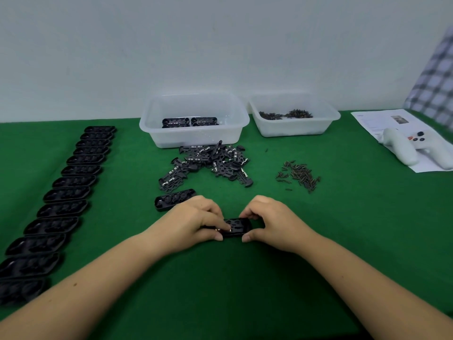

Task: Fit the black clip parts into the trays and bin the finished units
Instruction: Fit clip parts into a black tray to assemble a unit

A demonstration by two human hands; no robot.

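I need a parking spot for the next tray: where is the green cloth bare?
Bare cloth lies between the row of trays and the clip pile, and right of the screws, below the controller. Crowded: between bin and hands, where the pile and a spare tray sit.

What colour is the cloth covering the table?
Green; the table cloth shows plainly in the head view.

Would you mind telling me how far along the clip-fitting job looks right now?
Done: a few finished units lie in the left bin. In hand: left hand and right hand grip one tray. Left: the tray row, spare tray and clip pile.
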